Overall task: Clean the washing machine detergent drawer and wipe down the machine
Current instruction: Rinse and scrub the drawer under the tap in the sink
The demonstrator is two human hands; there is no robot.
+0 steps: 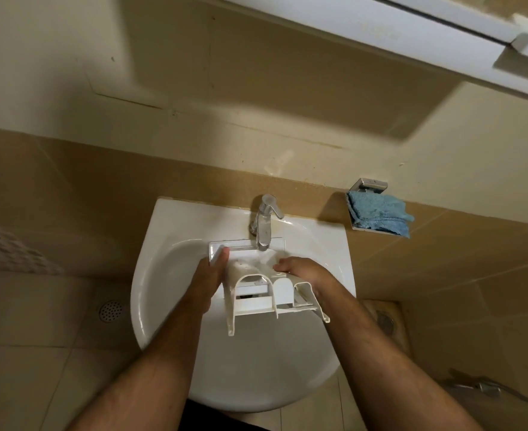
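Observation:
A white plastic detergent drawer [256, 293] lies over the basin of a white sink [241, 368], its front panel under the chrome tap [264, 222] and its rear rails pointing toward me. My left hand [208, 278] grips the drawer's left side near the front panel. On the right, my right hand [300, 272] holds the drawer with its fingers laid over the top of a compartment. I cannot tell whether water is running.
A blue cloth [377, 214] sits on a metal wall holder to the right of the sink. A white cabinet [412, 35] hangs overhead. Beige tiled floor shows a round drain [110, 311] at left and another drain [384, 321] at right.

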